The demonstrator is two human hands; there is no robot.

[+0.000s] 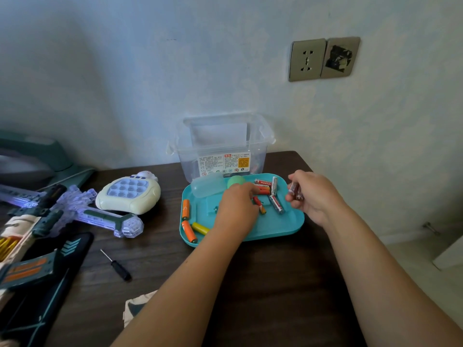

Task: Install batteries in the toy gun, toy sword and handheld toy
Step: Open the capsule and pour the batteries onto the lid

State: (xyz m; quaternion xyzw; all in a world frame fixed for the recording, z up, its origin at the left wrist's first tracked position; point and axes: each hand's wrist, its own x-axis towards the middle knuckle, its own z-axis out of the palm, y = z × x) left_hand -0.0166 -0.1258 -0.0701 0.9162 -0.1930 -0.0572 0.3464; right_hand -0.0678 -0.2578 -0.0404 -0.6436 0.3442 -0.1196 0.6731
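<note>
Right hand (313, 196) grip pinches batteries (295, 191) as stock; left hand (235, 209) fishes tray (288, 227) for more, its grip can't tell.

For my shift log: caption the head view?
Left hand reaches among loose batteries in the teal tray; right hand grips dark batteries.

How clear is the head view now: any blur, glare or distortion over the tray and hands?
Head view: dim, soft light, no hard glare; the right hand and the batteries it holds are blurred; the left hand over the teal tray is sharper; wide-angle bending toward the edges.
</note>
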